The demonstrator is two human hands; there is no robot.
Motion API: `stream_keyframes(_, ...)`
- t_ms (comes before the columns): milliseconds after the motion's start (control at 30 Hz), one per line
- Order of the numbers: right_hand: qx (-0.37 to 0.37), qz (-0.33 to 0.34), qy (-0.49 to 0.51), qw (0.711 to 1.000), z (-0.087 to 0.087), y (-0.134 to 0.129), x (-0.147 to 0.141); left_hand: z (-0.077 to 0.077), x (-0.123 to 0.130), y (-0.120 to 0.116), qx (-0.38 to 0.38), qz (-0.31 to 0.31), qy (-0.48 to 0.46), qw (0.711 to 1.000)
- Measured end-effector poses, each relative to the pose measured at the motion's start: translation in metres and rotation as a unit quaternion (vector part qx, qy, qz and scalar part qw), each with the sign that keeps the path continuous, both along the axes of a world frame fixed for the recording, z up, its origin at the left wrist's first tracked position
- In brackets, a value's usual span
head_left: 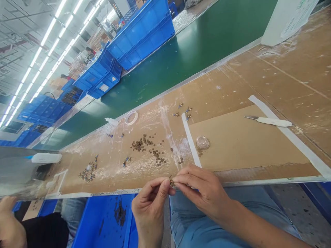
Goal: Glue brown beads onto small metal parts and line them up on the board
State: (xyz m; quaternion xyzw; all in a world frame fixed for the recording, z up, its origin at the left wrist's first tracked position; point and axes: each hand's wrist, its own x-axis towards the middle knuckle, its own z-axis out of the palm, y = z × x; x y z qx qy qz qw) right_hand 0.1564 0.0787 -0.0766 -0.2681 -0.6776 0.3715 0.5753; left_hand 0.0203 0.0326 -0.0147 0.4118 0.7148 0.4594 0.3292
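Just over the table's front edge, my left hand and my right hand meet fingertip to fingertip. Between them is a small brass-coloured metal piece, pinched from both sides and partly hidden by the fingers. Beyond my hands lies a scattered heap of small round brown discs. Several small blue-and-gold pieces lie further back, and a pair of similar pieces is left of the discs. A small clear cup sits on the cardboard to the right.
A white-handled knife lies at right. A tape roll and a white bottle stand near the green conveyor belt. Blue crates line its far side. A blue bin is below the table; another person's hand shows at left.
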Motion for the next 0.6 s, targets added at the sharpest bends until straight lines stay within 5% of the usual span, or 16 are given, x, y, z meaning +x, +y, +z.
stream_keyframes(233, 0.042, -0.077, -0.029, 0.996, 0.008, 0.007, 0.003, -0.001, -0.019, 0.03, -0.025, -0.04, -0.006, 0.999)
stream_keyframes(500, 0.078, -0.105, -0.103, 0.986, -0.011, 0.014, -0.003, -0.029, -0.014, 0.174, -0.01, -0.13, 0.095, 0.987)
stream_keyframes(600, 0.072, -0.102, -0.114, 0.986, -0.017, 0.014, -0.002, -0.035, -0.009, 0.203, -0.021, -0.142, 0.124, 0.982)
